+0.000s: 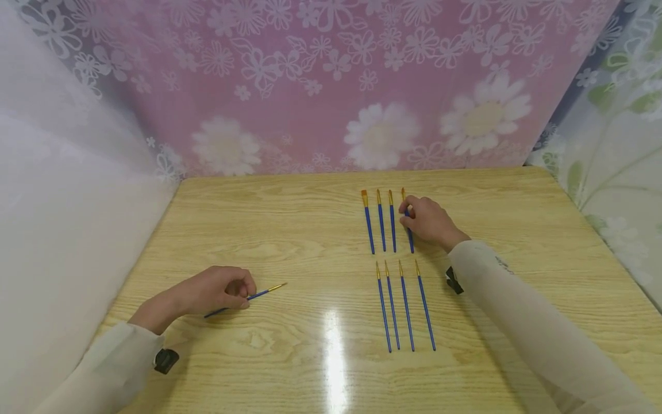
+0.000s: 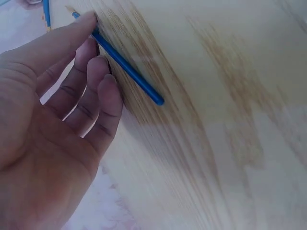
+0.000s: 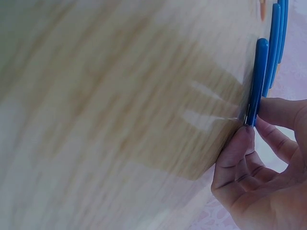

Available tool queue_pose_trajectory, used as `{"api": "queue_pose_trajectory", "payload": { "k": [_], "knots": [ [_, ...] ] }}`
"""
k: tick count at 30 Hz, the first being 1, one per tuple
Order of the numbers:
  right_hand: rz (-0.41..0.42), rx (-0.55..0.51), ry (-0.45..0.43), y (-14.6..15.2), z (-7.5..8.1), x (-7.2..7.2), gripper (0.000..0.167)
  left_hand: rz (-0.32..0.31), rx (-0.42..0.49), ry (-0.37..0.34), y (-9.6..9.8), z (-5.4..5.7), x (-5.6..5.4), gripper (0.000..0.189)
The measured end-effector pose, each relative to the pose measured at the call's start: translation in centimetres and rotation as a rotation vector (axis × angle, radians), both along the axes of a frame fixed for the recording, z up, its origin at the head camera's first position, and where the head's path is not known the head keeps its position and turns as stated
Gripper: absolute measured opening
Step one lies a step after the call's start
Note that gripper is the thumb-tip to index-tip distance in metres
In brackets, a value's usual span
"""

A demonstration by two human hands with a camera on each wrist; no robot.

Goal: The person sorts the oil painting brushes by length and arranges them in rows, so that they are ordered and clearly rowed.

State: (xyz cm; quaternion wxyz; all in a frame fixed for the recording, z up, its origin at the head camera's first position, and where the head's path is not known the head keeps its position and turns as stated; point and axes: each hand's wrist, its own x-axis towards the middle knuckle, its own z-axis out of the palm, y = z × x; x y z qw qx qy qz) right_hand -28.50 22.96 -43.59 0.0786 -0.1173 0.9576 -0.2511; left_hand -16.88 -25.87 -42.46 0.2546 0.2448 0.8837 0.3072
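My left hand (image 1: 214, 289) pinches a thin paintbrush (image 1: 261, 294) between thumb and fingers, low over the left part of the table. In the left wrist view the blue handle (image 2: 132, 72) of that brush slants past the fingertips. At the right end of the far row, my right hand (image 1: 428, 221) holds a paintbrush (image 1: 411, 241) with a blue handle and gold ferrule between thumb and fingers. Its handle end (image 3: 260, 62) shows in the right wrist view. Beside it in the row lie other brushes, among them a flat, wide one (image 1: 368, 221) at the left end.
A nearer row of several thin pointed brushes, one of them a blue-handled brush (image 1: 405, 307), lies below the far row. All bristles point to the table's far edge. The wooden table (image 1: 289, 374) meets a pink flowered curtain (image 1: 289, 109) behind and pale sheets at both sides.
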Motion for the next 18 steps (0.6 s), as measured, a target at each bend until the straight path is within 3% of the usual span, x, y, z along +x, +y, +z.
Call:
{"api": "queue_pose_trajectory", "payload": {
  "k": [5,14,18],
  "knots": [
    [-0.005,-0.005,-0.005,0.0,0.0,0.0,0.028,-0.03,-0.022,0.049,0.0,0.1,0.0,0.007],
    [-0.009,-0.006,-0.008,0.0,0.3,0.2,0.028,-0.167,-0.142,0.298,1.0,0.2,0.2,0.015],
    [-0.007,-0.005,-0.014,-0.1,0.4,0.3,0.029,-0.143,-0.157,0.327,1.4,0.2,0.1,0.013]
  ]
}}
